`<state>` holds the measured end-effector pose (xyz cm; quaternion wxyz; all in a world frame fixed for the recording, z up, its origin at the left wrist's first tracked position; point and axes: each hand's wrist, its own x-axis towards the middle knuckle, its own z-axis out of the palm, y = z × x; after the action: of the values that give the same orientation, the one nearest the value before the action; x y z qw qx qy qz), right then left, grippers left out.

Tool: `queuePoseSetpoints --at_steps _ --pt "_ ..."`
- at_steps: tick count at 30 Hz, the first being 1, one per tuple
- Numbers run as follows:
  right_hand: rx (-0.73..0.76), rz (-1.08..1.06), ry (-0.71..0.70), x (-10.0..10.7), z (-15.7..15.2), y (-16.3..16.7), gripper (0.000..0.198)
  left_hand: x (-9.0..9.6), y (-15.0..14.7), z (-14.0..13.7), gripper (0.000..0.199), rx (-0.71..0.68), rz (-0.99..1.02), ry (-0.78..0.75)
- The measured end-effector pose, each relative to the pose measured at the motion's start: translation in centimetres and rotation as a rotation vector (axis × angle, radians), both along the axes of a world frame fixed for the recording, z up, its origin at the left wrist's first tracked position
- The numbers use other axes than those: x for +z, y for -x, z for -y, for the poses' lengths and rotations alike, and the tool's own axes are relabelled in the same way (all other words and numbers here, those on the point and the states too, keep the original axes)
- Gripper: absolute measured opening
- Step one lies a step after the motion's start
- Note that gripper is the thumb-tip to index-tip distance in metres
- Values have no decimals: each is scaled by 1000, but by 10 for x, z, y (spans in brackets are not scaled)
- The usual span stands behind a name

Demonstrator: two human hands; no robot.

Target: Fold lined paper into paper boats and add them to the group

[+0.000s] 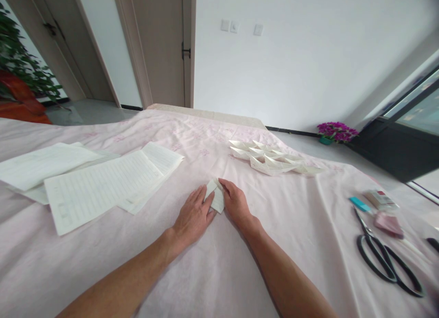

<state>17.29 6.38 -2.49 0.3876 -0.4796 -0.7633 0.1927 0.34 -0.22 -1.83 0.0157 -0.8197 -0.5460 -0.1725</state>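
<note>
Right of the folded paper point(218, 202), past the right hand point(236, 202), we've room; sheets point(106, 185) block its left, paper shapes point(270, 165) ahead-right.

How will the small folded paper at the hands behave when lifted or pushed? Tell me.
The small folded paper should be light, being only paper. Its visible overlapping folds probably make it stiffer than the loose lined sheets. Lying flat and angular on the pink cloth, it will likely slide or catch on the fabric rather than roll.

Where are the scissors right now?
In the head view, the black-handled scissors lie at right on the pale pink sheet, tips beside the small blue block.
</note>
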Motion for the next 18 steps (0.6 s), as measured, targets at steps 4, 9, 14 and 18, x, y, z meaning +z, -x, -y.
queuePoseSetpoints --at_steps 4,9,14,18 --pt "-8 1 3 -2 -1 0 41 -2 1 0 51 4 -1 2" --pt "-8 8 -11 -2 -1 0 42 -8 2 -1 50 -16 25 -26" --pt "-9 16 -24 -6 -2 -1 42 -9 2 -1 48 -26 19 -49" --pt "-5 24 -10 -5 -2 -1 43 -5 1 -1 48 -27 11 -30"
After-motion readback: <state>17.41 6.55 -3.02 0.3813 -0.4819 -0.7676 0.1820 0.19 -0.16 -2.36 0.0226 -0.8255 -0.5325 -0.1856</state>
